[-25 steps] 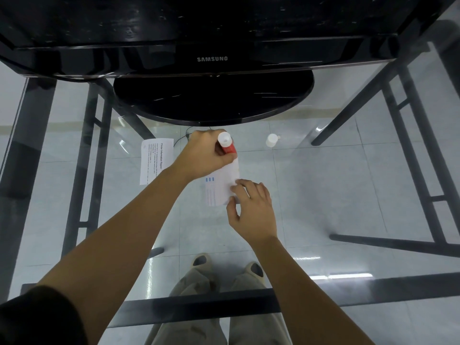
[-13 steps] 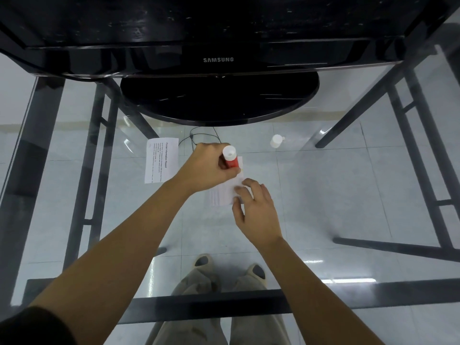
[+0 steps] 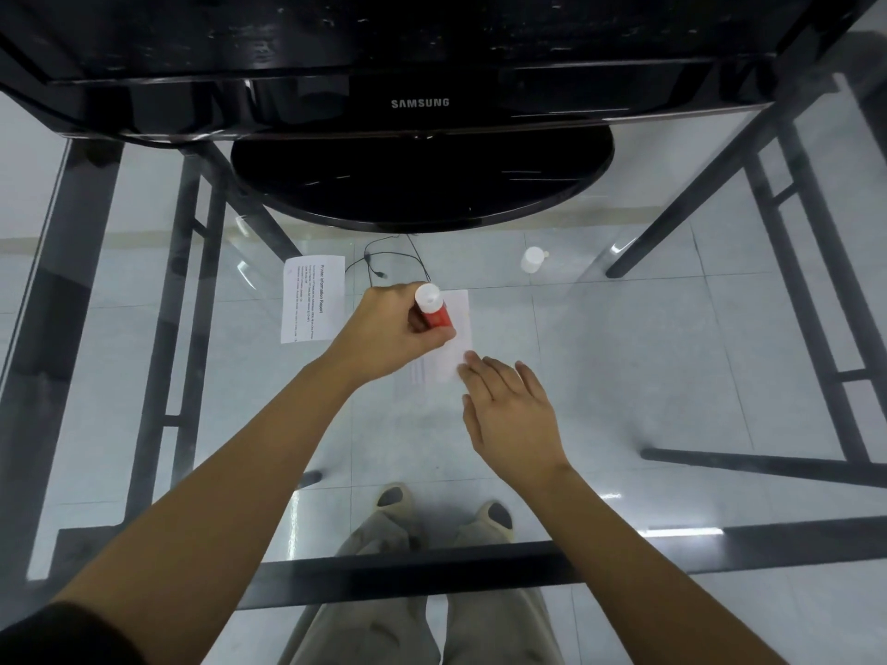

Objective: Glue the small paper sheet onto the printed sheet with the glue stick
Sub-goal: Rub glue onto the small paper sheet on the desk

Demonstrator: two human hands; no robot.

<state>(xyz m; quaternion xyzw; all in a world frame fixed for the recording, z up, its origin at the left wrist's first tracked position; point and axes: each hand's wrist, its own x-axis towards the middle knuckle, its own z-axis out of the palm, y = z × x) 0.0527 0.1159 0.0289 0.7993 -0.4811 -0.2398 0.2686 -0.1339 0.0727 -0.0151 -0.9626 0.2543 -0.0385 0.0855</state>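
Head view showed, left to right on the glass worktop [image 3: 624, 357], the printed sheet [image 3: 312, 300], the left hand [image 3: 391, 336] clenched around the red glue stick [image 3: 433, 308] over the small paper sheet [image 3: 453, 338], the right hand [image 3: 509, 410] flat with fingers spread pinning its corner, and a white cap [image 3: 533, 259] lying apart.

Bare forearms, with a dark sleeve edge [image 3: 57, 631] showing only at the left upper arm. Loose, wrinkled khaki trousers [image 3: 384, 611] on both legs, seen through glass. Open-toed tan slippers [image 3: 398, 499] on the feet, dark at the toe openings; no rings, watch or bands on the hands.
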